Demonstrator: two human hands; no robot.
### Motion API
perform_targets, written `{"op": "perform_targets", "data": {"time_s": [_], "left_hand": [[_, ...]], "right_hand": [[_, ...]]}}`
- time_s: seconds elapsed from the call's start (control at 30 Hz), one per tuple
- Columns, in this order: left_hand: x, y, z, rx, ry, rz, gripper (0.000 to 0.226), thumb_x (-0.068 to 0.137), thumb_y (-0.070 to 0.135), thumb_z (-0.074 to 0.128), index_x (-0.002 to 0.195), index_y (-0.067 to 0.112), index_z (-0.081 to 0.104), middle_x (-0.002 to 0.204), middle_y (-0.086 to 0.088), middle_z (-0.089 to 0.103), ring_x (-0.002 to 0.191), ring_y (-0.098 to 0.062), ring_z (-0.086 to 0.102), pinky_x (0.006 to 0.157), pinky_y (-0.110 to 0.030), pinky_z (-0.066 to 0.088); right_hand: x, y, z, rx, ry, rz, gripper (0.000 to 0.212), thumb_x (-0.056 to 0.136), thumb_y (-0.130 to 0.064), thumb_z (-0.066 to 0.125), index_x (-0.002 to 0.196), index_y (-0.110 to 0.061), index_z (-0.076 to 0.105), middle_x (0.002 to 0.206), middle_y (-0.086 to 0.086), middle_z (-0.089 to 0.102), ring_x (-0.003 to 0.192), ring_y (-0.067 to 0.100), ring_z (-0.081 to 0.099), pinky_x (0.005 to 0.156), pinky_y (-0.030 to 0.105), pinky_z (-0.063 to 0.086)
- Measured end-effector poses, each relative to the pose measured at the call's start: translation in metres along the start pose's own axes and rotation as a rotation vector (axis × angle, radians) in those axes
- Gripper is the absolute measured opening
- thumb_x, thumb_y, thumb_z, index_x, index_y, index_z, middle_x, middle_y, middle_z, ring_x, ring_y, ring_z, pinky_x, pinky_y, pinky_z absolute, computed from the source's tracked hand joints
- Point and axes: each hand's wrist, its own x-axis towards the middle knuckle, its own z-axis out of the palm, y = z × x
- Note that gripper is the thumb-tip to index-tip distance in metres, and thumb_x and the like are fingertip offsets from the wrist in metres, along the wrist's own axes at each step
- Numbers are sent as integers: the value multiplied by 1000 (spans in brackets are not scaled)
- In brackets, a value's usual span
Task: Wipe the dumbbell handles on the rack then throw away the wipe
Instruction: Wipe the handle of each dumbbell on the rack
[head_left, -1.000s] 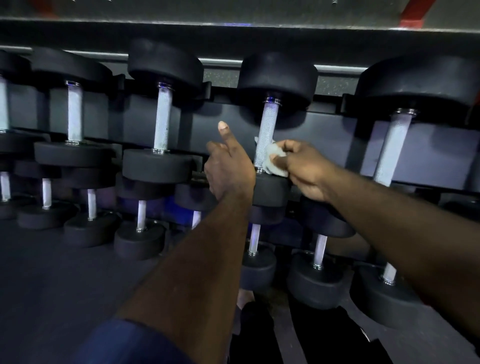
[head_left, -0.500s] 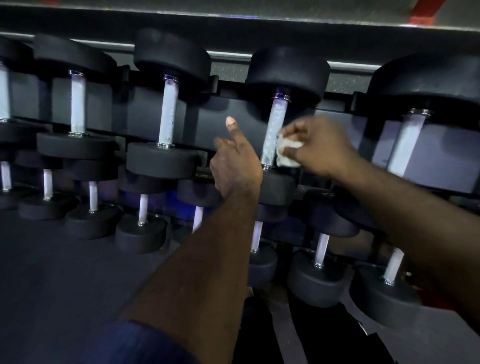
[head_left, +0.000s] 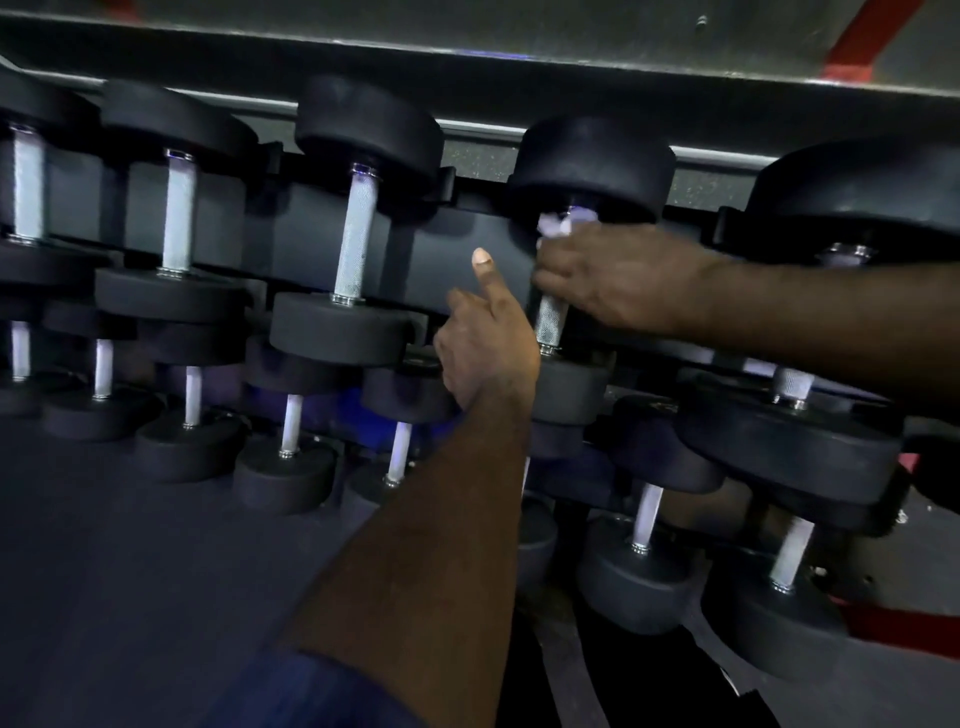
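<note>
Both hands are up at the dumbbell rack (head_left: 467, 244). His right hand (head_left: 613, 280) is wrapped round the upper part of a knurled handle (head_left: 550, 319), with the white wipe (head_left: 553, 226) bunched in its grip and sticking out above the fingers, just under the dumbbell's far head (head_left: 592, 166). That hand is blurred. His left hand (head_left: 485, 353) sits just beside the same handle, low down by the near head (head_left: 569, 387), thumb pointing straight up; its back faces me and the fingers curl away out of sight, so I cannot tell whether they hold anything. A blue sleeve (head_left: 311, 691) covers that arm near the elbow. To the left on the same tier stands a neighbouring dumbbell (head_left: 353, 249), untouched, and smaller dumbbells (head_left: 283, 473) line the lower tier above the dark floor (head_left: 104, 571).
</note>
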Motion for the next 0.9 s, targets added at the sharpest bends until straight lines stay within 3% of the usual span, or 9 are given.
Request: {"op": "perform_targets", "data": {"time_s": [0.1,0.2,0.3,0.37,0.43,0.53,0.63,0.73,0.9], "left_hand": [[0,1,-1,9,1,-5,83,98,80,11,128,20,61,125,-11,66,118,-32,59,95,-51,46],[0,1,0,7,-2,4,84,98,79,11,127,19,62,124,-12,66,119,-33,59,95,-50,45],[0,1,0,9,4,2,82,98,79,11,124,20,62,123,-12,66,118,-34,58,95,-50,44],[1,0,0,4,7,1,82,99,79,12,125,20,62,124,-13,65,118,-34,58,94,-49,43],[1,1,0,3,5,0,81,99,78,12,125,19,62,124,-13,65,117,-34,58,89,-47,41],[0,0,-1,-3,3,8,81,100,78,13,125,19,63,122,-12,66,116,-33,59,86,-44,39],[-2,1,-1,-2,1,14,81,100,77,13,124,19,63,123,-13,66,119,-34,58,93,-47,43],[0,1,-1,1,-3,-14,80,100,77,13,127,20,62,127,-14,65,121,-35,57,96,-48,43],[-1,-1,0,-7,10,9,83,98,79,12,127,20,62,124,-14,65,119,-35,59,100,-54,47]], "right_hand": [[7,-1,7,-85,56,146,32,103,-15,29,117,-3,56,123,21,56,130,40,48,109,51,40],[16,-34,18,-67,-50,-54,32,100,-12,35,104,-2,65,104,20,62,104,41,59,99,55,44],[16,-17,5,27,9,-184,34,99,-17,34,98,-9,67,99,13,65,95,37,63,93,48,48],[20,13,-1,-72,38,-89,30,99,-21,37,97,-16,67,100,6,65,98,31,64,98,42,44],[27,8,2,-175,32,11,26,97,-21,41,95,-16,67,97,7,65,95,32,63,101,44,43],[28,-35,17,-111,-86,46,22,95,-7,43,96,0,64,93,23,64,87,43,63,88,55,50],[21,-21,5,-89,18,-98,25,97,-11,40,94,-2,64,93,20,64,83,38,64,78,48,53],[30,4,3,-112,92,-20,41,98,-20,29,87,-5,66,86,15,62,76,34,61,77,44,52],[24,-38,17,-31,50,-184,28,92,-13,43,76,-2,63,74,18,63,65,36,60,66,45,53]]}}
